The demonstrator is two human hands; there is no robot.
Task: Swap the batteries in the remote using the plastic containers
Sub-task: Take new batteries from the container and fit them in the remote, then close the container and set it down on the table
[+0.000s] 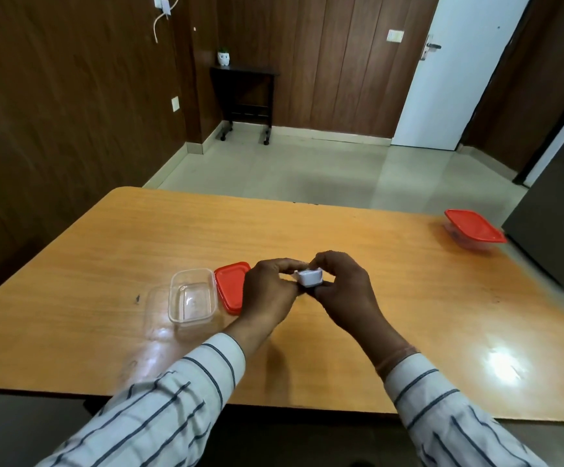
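Observation:
Both my hands hold a small white remote just above the middle of the wooden table. My left hand grips its left side, and my right hand wraps its right side and top. Only the remote's near end shows between my fingers, and no batteries are visible. An open clear plastic container sits left of my hands and looks empty. Its red lid lies flat beside it, partly behind my left hand. A second clear container with a red lid on stands at the far right.
The table's near edge runs just below my striped sleeves. A grey cabinet stands close to the table's right corner. Beyond the table are tiled floor, a small dark side table and a white door.

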